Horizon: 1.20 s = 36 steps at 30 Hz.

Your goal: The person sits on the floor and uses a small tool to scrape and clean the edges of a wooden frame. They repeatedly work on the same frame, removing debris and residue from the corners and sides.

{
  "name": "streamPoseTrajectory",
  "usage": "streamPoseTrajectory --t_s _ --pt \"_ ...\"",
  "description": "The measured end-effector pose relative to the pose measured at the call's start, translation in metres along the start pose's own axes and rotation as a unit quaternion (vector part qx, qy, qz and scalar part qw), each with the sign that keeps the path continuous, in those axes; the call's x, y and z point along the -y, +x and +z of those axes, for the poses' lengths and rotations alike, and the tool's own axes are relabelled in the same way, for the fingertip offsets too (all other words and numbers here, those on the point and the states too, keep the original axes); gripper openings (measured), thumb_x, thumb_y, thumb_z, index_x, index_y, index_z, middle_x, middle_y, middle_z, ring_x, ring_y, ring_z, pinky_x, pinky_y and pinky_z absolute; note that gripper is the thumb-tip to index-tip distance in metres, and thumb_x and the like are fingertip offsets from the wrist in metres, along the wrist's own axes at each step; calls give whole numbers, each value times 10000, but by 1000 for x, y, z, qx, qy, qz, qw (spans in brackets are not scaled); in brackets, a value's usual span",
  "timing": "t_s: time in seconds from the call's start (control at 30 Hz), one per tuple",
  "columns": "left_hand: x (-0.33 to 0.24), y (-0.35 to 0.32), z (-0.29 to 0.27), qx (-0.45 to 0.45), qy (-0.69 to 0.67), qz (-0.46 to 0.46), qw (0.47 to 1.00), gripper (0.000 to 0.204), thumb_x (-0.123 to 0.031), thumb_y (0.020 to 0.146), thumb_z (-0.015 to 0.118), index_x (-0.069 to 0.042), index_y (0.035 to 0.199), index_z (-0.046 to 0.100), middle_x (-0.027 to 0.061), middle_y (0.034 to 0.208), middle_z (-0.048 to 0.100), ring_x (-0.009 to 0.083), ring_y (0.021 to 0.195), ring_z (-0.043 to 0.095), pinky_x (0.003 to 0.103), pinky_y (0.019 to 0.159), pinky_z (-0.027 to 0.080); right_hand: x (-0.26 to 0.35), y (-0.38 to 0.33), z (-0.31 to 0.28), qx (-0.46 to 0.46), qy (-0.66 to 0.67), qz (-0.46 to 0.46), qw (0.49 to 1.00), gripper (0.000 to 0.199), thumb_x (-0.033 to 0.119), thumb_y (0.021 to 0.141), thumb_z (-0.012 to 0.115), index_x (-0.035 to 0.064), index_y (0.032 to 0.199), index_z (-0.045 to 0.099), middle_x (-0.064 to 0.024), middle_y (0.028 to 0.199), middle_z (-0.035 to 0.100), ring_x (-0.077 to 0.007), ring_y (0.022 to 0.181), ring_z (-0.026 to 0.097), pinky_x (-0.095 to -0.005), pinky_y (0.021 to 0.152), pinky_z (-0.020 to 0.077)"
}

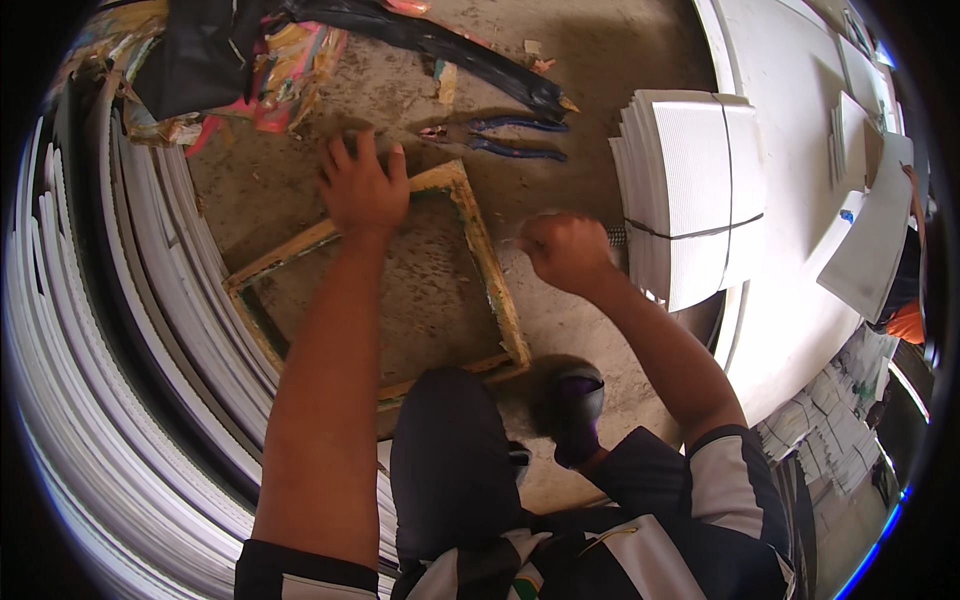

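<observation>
A dusty concrete floor (400, 90) filled the frame, curved white strips (90, 400) stacked at left. The left hand (362, 190), its grip spread flat, pressed the upper corner of the wooden frame (485, 260) at centre. Right of it, the right hand (565, 250) was fisted around something hidden, beside the bundled white sheets (695, 195).

- Wooden frame (480, 250): square, yellowish, paint-stained, lying flat on the concrete floor (600, 60), just below the blue-handled pliers (515, 137).
- Its far corner sits under a flat palm.
</observation>
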State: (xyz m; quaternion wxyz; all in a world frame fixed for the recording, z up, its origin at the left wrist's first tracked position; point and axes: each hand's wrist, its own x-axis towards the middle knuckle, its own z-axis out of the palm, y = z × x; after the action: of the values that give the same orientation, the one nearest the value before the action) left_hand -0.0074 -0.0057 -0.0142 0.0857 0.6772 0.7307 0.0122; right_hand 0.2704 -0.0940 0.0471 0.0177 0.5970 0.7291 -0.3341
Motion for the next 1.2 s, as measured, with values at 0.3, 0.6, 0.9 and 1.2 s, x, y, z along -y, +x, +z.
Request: streamPoseTrajectory --t_s 0.3,0.6,0.9,1.2 --pt "-1 2 1 -4 0 4 1000 516 -510 1043 462 -185 1443 466 213 1538 345 455 1482 280 685 1118 312 12 -11 31 -135 25 -40 990 88 210 864 702 157 802 736 -56 761 707 -294 688 698 -446 608 572" --pt "-2 1 1 -15 21 0 1000 522 -520 1035 481 -187 1436 473 209 1522 371 444 1467 309 660 1124 320 32 -19 37 -191 -164 -53 966 53 156 740 681 196 770 699 -20 719 680 -235 608 651 -385 559 547" --pt "-2 3 1 -20 4 8 1000 523 -520 1030 483 -180 1428 486 215 1509 387 450 1475 308 671 1118 325 18 1 21 43 68 90 993 153 263 867 685 130 892 755 -139 879 751 -359 829 740 -505 702 584" --pt "-1 1 4 -52 4 17 999 514 -518 1021 505 -173 1402 512 229 1479 410 453 1411 381 646 1124 306 28 6 4 146 -23 81 986 278 367 956 623 182 1084 786 -148 1026 749 -346 978 724 -485 818 586"
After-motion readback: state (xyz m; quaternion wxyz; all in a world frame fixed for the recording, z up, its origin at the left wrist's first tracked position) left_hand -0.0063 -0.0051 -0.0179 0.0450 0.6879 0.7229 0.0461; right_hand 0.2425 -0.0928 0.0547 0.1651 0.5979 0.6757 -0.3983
